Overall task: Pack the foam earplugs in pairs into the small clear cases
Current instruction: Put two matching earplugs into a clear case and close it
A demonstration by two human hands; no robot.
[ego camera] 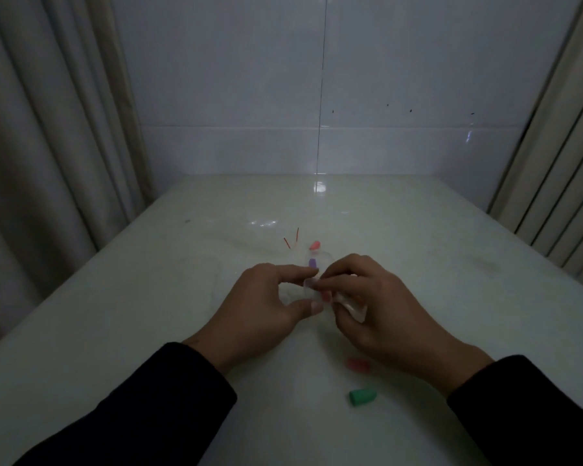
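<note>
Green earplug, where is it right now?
In the head view the green earplug lies on the white table, near the front, just below the right hand's wrist, with a red earplug just behind it.

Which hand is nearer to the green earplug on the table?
Right. The right hand is just above the green earplug, its wrist close by; the left hand is farther off, up and left.

Dim, soft, wide-angle edge distortion

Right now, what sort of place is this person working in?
Probably a makeshift indoor work nook: a glossy white table pushed against a tiled wall, with curtains hanging on both sides.
</note>
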